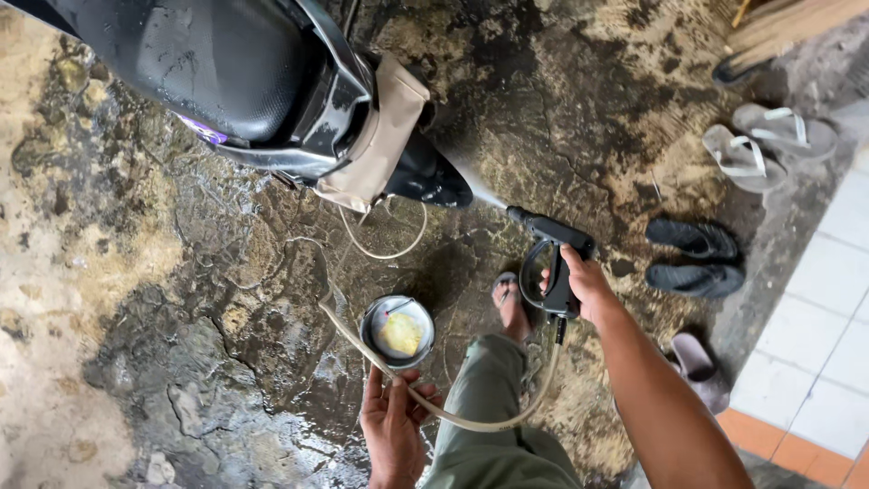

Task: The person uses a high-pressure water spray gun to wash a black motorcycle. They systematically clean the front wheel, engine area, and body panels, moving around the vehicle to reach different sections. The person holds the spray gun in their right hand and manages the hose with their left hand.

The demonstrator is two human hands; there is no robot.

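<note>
From the head view, my right hand point(584, 282) was wrapped around the grip of the black spray gun point(549, 254), fingers closed on it, nozzle aimed up and left at the rear of the black scooter point(235, 72). A thin jet of water ran from the nozzle to the scooter's dark tail end, just beside the tan cloth point(380, 136) draped over its back.

My left hand point(391, 426) sat lower, well below the scooter, fingers pinched together on the clear hose point(471, 418) (the one that curved round under my knee and up into the gun's base). Just above that hand, between it and the scooter, stood a small metal bowl point(397, 332) on the wet concrete floor point(181, 299), holding a yellow sponge point(400, 333).

My sandalled foot point(512, 306) was planted right of the bowl, touching the floor below the scooter's tail. Far right of the scooter lay grey flip-flops point(760, 145) and black sandals point(695, 255), beside a white tiled step point(828, 335).
</note>
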